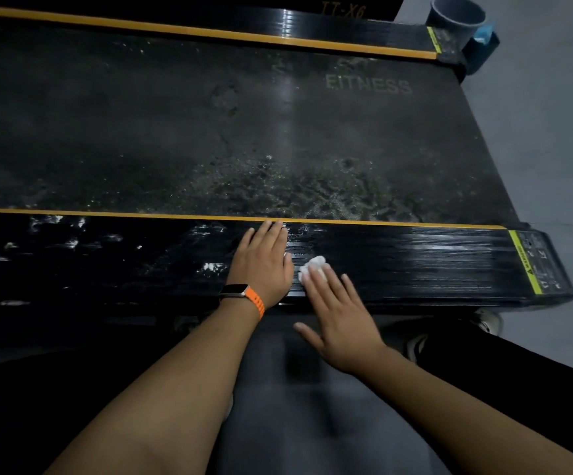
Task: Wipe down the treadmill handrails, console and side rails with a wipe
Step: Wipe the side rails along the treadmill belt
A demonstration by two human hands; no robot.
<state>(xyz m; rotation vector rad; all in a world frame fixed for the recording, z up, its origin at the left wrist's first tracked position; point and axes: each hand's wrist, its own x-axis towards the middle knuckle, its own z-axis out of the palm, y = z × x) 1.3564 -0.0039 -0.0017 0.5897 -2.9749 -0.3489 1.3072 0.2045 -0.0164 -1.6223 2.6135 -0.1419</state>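
The treadmill's near side rail [415, 262] is black and ribbed, with an orange stripe along its far edge and white smears toward the left. My left hand [263, 262] rests flat on the rail with straight fingers and wears an orange-strapped watch. Just to its right, my right hand [338, 317] presses a small crumpled white wipe [314, 265] onto the rail with straight fingers. Only the wipe's far end shows beyond the fingertips.
The dusty black belt [244, 132], printed FITNESS, lies beyond the rail. The far side rail [278, 25] runs along the top. A grey bucket [456, 18] stands on the grey floor at the top right. My dark-clothed legs and a shoe [487, 320] are below.
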